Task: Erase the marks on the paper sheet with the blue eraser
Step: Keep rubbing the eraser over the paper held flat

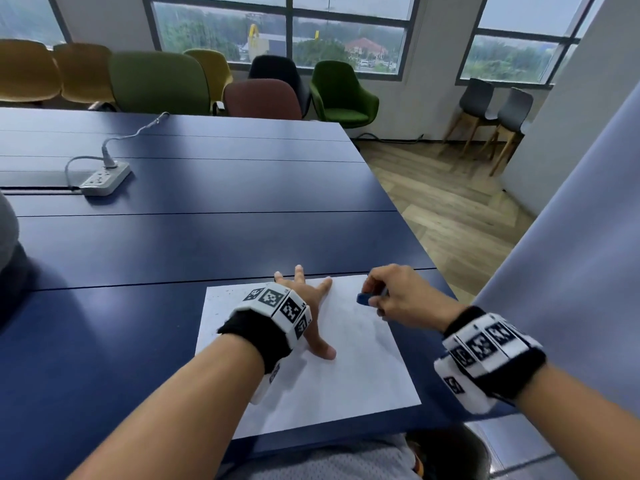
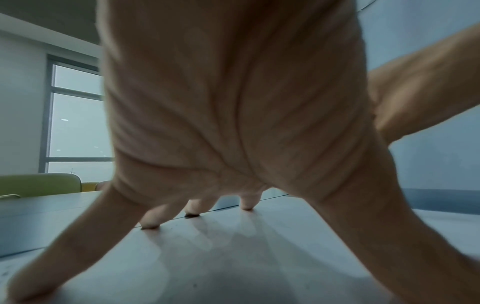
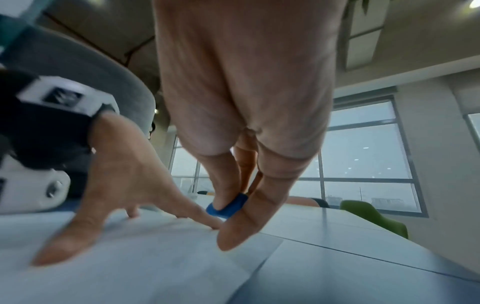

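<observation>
A white paper sheet (image 1: 346, 368) lies at the near right corner of the dark blue table (image 1: 173, 244). My left hand (image 1: 308, 306) is spread flat on the sheet's far half, its straight fingertips (image 2: 150, 225) pressing the paper (image 2: 233, 257) down. My right hand (image 1: 391, 296) hovers over the sheet's far right corner and pinches the small blue eraser (image 1: 363, 299) between thumb and fingers. In the right wrist view the eraser (image 3: 228, 207) sits just above the paper (image 3: 155, 257), close to my left hand's forefinger. Faint grey smudges and specks show on the sheet's left part.
A white power strip (image 1: 104, 178) with a plugged cable lies far left on the table. Several coloured chairs (image 1: 156, 81) line the table's far side. The table's right edge (image 1: 415, 233) runs close to my right hand. Someone's grey sleeve (image 1: 7, 230) shows at the left.
</observation>
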### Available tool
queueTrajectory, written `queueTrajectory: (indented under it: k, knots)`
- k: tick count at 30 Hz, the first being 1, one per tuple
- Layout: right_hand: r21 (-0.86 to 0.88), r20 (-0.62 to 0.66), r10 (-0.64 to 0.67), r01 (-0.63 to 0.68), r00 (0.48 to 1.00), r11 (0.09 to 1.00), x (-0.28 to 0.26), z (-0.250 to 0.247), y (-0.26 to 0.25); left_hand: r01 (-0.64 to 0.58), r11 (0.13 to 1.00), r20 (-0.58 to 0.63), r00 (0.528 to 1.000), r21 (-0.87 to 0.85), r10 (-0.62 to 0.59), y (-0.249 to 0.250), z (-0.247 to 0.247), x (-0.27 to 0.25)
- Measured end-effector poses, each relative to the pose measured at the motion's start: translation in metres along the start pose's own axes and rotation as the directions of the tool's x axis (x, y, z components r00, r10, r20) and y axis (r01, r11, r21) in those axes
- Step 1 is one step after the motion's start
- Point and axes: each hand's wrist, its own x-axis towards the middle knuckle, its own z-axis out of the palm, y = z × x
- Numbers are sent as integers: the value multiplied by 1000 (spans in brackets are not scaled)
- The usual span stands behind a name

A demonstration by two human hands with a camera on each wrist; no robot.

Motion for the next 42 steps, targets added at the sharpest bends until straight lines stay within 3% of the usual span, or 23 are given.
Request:
queueTrajectory:
  k: [4, 11, 16, 21, 26, 29, 31, 35, 39, 42]
  knots:
    - [-163, 39, -62, 68, 997, 984, 41, 6, -6, 5, 1000, 2, 1000, 3, -5, 1, 0, 2]
    - [-216, 63, -136, 146, 989, 965, 58, 5, -8, 6, 1000, -14, 1000, 2, -6, 0, 3, 5]
    - [-183, 186, -207, 241, 961, 953, 53, 3, -4, 15, 1000, -20, 1000, 8, -15, 1, 4, 6]
    - [-176, 63, -207, 216, 976, 961, 66, 3, 1, 18, 1000, -33, 999, 12, -17, 1, 7, 10]
    - [-93, 289, -183, 218, 940, 971, 63, -4, -1, 28, 1000, -15, 999, 7, -28, 3, 6, 9]
    - [-107, 160, -182, 200, 970, 974, 70, -3, -1, 18, 1000, -30, 999, 5, -18, 2, 7, 11]
    - [-70, 139, -189, 200, 972, 977, 68, -2, -3, 20, 1000, -33, 999, 2, -20, 2, 8, 11]
    - [-8, 383, -165, 182, 909, 983, 57, -5, -8, 23, 1000, -28, 999, 13, -23, 2, 7, 10]
    - [-47, 189, -189, 201, 964, 978, 64, 0, -6, 17, 1000, -44, 999, -6, -17, 1, 9, 12]
    - [6, 297, -205, 213, 933, 977, 55, 1, -5, 28, 1000, -33, 999, 0, -28, 2, 8, 12]
